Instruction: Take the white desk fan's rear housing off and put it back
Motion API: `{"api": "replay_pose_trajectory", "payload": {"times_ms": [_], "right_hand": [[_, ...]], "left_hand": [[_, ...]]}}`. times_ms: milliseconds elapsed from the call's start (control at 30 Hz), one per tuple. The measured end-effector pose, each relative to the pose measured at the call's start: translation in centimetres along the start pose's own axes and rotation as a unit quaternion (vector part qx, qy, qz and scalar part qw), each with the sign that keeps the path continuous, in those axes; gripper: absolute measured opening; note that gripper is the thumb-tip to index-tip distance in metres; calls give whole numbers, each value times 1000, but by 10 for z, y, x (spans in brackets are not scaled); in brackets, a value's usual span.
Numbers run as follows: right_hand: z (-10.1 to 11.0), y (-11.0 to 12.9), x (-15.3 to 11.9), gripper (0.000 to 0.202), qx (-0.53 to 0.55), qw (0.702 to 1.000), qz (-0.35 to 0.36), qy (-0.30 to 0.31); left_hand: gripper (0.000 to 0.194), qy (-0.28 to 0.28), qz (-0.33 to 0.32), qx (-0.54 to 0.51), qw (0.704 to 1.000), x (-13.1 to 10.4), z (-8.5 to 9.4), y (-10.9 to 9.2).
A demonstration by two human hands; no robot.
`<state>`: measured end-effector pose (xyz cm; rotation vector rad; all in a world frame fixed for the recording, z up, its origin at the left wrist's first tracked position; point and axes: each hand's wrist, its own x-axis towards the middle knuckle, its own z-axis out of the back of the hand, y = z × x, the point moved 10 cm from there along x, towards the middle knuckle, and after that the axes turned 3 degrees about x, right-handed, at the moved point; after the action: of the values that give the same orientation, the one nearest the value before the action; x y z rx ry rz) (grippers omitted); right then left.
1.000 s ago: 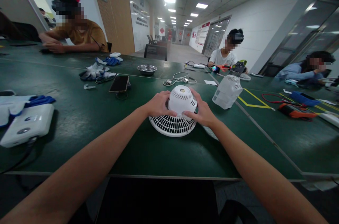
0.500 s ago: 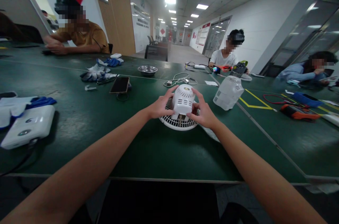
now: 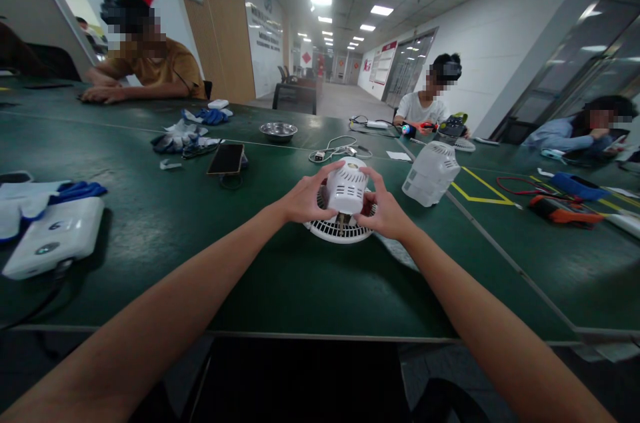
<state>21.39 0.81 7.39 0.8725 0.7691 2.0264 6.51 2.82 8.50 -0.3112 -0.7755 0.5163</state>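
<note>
A white slotted motor housing (image 3: 346, 191) stands on a round white fan grille (image 3: 336, 232) that lies on the green table in front of me. My left hand (image 3: 311, 195) is closed round the housing's left side, with thumb and fingers spread along it. On the opposite side, my right hand (image 3: 383, 206) grips the same housing, index finger near its top and thumb low. Between my thumbs a brownish metal part shows under the housing. The grille's far side is hidden by my hands and the housing. A pale flat sheet (image 3: 397, 251) lies partly under my right wrist.
A clear plastic bag (image 3: 427, 180) stands to the right; a metal bowl (image 3: 279, 132) and white cable (image 3: 340, 148) lie beyond. Left are a phone (image 3: 226, 160), gloves (image 3: 183, 136) and a white box (image 3: 55, 236). An orange meter (image 3: 563, 210) lies far right. Several people sit around the table.
Both hands stay on the motor housing. The housing and grille have shifted very slightly; the grip looks the same.
</note>
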Motion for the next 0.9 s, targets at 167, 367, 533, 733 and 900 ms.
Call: {"api": "replay_pose_trajectory", "payload": {"times_ms": [167, 367, 533, 733, 900], "right_hand": [[1, 1, 1, 93, -11, 1000, 1, 13], [0, 3, 1, 98, -39, 999, 8, 18], [4, 0, 1, 108, -82, 997, 11, -5], [31, -10, 4, 93, -187, 980, 34, -58], [55, -32, 5, 73, -239, 961, -16, -137]], "left_hand": [[106, 12, 8, 0, 1000, 0, 2, 0], [107, 21, 15, 22, 999, -2, 2, 2], [109, 3, 29, 63, 998, -2, 1, 6], [88, -9, 82, 132, 988, -5, 6, 25], [54, -92, 193, 141, 966, -19, 26, 72]]}}
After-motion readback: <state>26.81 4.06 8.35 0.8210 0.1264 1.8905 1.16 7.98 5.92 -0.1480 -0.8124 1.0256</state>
